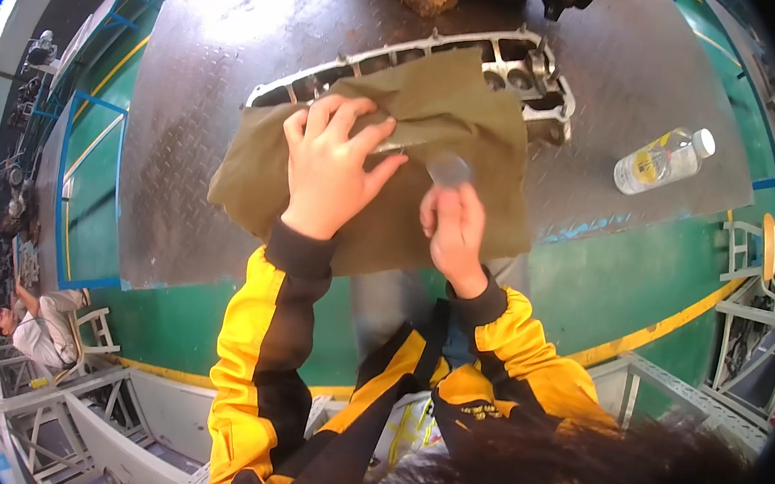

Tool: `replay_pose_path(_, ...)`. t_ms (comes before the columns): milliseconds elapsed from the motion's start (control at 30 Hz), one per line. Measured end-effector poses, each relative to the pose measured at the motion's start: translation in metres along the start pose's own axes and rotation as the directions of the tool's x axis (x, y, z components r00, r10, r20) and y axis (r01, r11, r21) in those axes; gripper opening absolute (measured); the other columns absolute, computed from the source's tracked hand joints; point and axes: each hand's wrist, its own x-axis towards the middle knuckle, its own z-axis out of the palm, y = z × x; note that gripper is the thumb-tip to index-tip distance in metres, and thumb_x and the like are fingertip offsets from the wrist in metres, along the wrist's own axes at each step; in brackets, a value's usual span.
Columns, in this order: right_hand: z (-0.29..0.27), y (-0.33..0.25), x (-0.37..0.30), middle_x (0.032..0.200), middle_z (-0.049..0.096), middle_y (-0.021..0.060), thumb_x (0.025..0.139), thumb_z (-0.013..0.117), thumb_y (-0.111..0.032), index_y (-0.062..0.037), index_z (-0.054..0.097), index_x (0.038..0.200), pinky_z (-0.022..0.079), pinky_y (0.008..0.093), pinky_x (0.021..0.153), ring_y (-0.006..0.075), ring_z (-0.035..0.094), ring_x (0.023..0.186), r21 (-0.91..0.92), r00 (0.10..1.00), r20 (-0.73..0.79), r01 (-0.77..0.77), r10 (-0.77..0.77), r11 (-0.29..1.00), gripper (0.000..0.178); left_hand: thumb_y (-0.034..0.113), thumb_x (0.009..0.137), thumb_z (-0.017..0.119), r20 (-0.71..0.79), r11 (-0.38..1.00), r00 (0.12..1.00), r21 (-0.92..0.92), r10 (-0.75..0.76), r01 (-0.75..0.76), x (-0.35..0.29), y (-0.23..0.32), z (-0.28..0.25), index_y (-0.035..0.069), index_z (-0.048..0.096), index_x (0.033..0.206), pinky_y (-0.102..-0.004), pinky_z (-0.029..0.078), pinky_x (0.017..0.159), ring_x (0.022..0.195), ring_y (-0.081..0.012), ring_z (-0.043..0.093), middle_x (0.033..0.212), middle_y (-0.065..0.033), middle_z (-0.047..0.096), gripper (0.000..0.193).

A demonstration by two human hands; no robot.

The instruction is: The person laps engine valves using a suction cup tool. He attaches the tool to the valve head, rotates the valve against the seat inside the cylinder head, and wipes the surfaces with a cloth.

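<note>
We have one olive cloth (400,207) draped over one metal casting (543,88), mid-desk (190,146), reaching the near edge. Our left hand (334,166) lies spread on the cloth, its grip relaxed beside one pale strip (399,147); whether the fingertips pin that strip, we cannot tell. Our right hand (453,230) has its grip closed around one grey disc (450,169) (blurred, so its material is anyone's guess) over the cloth. We judge the cloth light, soft and quick to wrinkle, best taken by a free corner; the disc seems light and stiff, best pinched at its rim; the casting looks heavy and rigid, wanting both hands at its ends. One clear bottle (665,163) lies toward the desk's near right corner.
</note>
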Motion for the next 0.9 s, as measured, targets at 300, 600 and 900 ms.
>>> replay_pose_path(300, 0.001, 0.002, 0.007, 0.069, 0.053, -0.0012, 0.115, 0.049, -0.026, -0.002, 0.059, 0.101, 0.036, 0.0248, 0.052, 0.0068, 0.045, 0.056, 0.021, 0.989, -0.013, -0.148, 0.149, 0.989, 0.029, 0.032, 0.071, 0.092, -0.011, 1.0, 1.0, -0.002, 0.002, -0.002, -0.001, -0.001, 0.001, 0.019, 0.08, 0.106, -0.0451, 0.039, 0.099, 0.12, -0.0252, 0.059, 0.121, 0.0006, 0.069, 0.039)
replay_pose_path(600, -0.001, 0.003, -0.007, 0.064, 0.056, 0.0015, 0.113, 0.047, -0.019, 0.0, 0.06, 0.103, 0.036, 0.0263, 0.051, 0.0076, 0.045, 0.053, 0.032, 0.995, 0.005, 0.104, -0.104, 0.994, 0.025, 0.032, 0.072, 0.091, -0.015, 1.0, 1.0, -0.019, -0.001, 0.0, -0.004, -0.004, 0.003, 0.019, 0.08, 0.107, -0.0463, 0.039, 0.1, 0.119, -0.0255, 0.059, 0.122, 0.0007, 0.069, 0.039)
replay_pose_path(900, -0.003, 0.0, 0.0, 0.061, 0.051, -0.0014, 0.115, 0.048, -0.019, -0.0018, 0.058, 0.1, 0.036, 0.0256, 0.052, 0.0059, 0.043, 0.054, -0.013, 0.985, -0.002, 0.172, -0.172, 0.985, 0.025, 0.031, 0.072, 0.091, -0.007, 1.0, 1.0, -0.014, 0.004, -0.004, 0.0, 0.002, 0.002, 0.019, 0.081, 0.106, -0.0459, 0.039, 0.099, 0.119, -0.0247, 0.059, 0.12, 0.0017, 0.07, 0.038)
